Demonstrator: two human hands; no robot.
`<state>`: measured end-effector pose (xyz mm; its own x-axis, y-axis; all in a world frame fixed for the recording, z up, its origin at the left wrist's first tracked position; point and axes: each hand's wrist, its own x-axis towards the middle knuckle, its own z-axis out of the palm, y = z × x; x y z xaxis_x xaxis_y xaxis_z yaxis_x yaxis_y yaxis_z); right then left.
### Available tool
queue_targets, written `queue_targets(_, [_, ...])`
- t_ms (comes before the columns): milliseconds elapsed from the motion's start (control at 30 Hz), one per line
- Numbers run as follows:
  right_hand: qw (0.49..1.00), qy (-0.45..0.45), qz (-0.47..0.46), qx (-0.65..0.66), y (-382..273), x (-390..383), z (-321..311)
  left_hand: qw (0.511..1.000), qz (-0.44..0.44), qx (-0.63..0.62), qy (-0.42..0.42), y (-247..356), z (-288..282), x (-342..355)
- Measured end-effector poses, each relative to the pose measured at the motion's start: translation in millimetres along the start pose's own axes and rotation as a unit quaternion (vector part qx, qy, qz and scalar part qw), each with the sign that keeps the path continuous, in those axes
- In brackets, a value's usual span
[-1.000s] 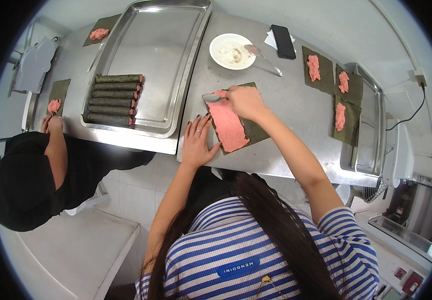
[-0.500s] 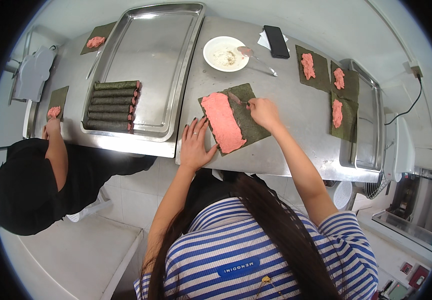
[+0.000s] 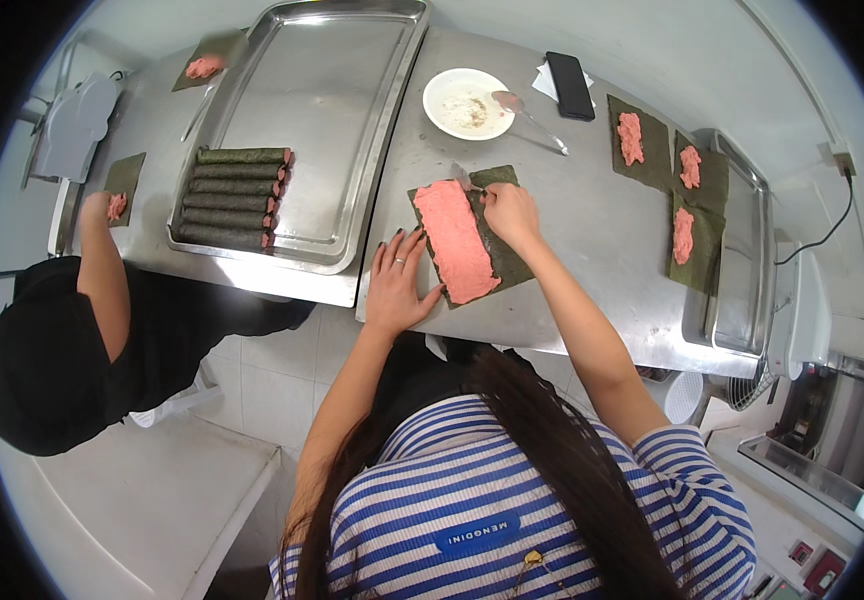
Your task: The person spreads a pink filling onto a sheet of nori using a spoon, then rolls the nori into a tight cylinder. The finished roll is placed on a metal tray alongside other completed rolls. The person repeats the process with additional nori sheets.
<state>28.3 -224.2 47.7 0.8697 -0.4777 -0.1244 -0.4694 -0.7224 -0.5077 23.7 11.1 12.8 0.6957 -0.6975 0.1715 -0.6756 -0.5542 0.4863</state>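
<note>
A sheet of dark green seaweed (image 3: 514, 268) lies on the steel worktop, with a smooth pink paste strip (image 3: 455, 245) spread along its left part. My right hand (image 3: 507, 210) grips a metal spoon (image 3: 462, 177) at the upper right corner of that strip. Fingers apart and flat, my left hand (image 3: 399, 280) rests against the seaweed's lower left side, holding nothing. Beyond the sheet sits a white bowl (image 3: 449, 100) with pale remains inside and a second spoon (image 3: 542, 130) resting across its rim.
Left: a steel tray (image 3: 337, 150) holds several seaweed rolls (image 3: 227, 190); a co-worker's hand (image 3: 94, 208) is at another topped sheet (image 3: 128, 173). Right: several sheets (image 3: 652, 145) carry pink mounds, beside another tray (image 3: 737, 310). A black phone (image 3: 569, 85) lies at the back.
My right hand moved the spoon off the paste to the right, then slightly back toward its top edge. My left hand stayed put. The co-worker's hand shifted on their sheet.
</note>
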Motion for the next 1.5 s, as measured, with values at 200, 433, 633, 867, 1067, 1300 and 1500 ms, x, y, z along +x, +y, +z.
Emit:
queue_targets(200, [0.989, 0.062, -0.124, -0.056, 3.3, 3.0, -20.0, 1.000, -0.004, 0.007, 0.003, -0.9, 1.7, -0.2])
queue_targets(433, [0.970, 0.032, -0.193, -0.141, 8.2, -20.7, -18.8, 1.000, -0.009, 0.007, 0.000, -2.0, 1.2, -1.2])
queue_targets(633, [0.962, 0.070, -0.227, -0.134, 3.5, 2.8, -1.4, 1.000, -0.005, 0.005, 0.000, -2.0, 2.4, -0.9])
queue_targets(867, [0.974, 0.021, -0.161, -0.157, -6.1, -12.0, -23.1, 1.000, -0.012, 0.010, -0.004, -3.2, 2.4, -2.9])
queue_targets(1067, [0.967, 0.027, -0.177, -0.180, -5.7, -16.0, 1.2, 1.000, -0.001, 0.006, -0.002, -3.4, 2.7, -1.3])
queue_targets(1300, [0.968, 0.047, -0.170, -0.180, -16.2, -5.3, -6.8, 1.000, -0.001, 0.003, 0.004, -5.4, 3.8, -3.4])
queue_targets(1500, [0.961, 0.012, -0.199, -0.191, -24.7, -22.5, 17.3, 1.000, -0.001, -0.001, -0.003, -3.6, 4.0, -0.1])
